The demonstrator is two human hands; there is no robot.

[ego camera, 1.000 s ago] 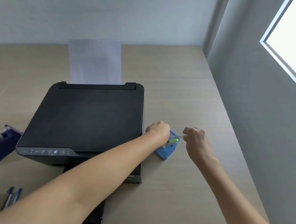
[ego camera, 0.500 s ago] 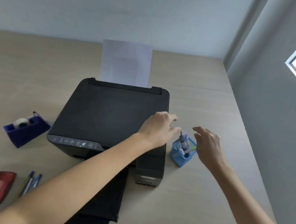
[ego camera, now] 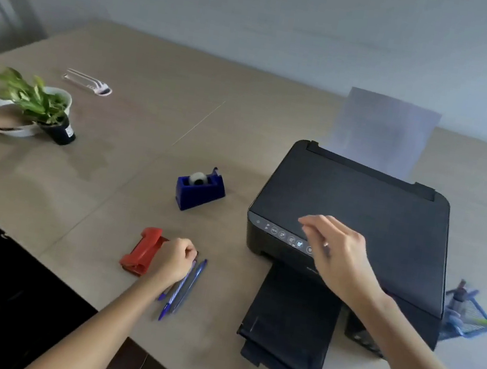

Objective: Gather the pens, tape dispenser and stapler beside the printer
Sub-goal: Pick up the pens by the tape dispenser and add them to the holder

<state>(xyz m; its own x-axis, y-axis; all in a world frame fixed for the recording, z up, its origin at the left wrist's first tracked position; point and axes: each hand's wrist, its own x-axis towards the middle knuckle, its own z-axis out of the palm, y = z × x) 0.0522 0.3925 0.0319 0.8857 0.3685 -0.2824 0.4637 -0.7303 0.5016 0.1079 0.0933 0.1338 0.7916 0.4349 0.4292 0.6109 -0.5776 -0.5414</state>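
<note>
Left hand [ego camera: 174,258] curled over pens [ego camera: 184,286] beside stapler [ego camera: 142,251].

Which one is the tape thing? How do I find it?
Start at the big black printer on the beige table. Look just past its left side for the dark blue plastic tape dispenser, a chunky block standing alone. Unlike the red stapler nearer the person, it carries a white tape roll on top.

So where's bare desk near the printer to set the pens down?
Bare patch between the tape dispenser and printer, running down to the output tray. More behind the dispenser toward the wall. Crowded: stapler, pens and left hand together; pen holder on the printer's right.
</note>
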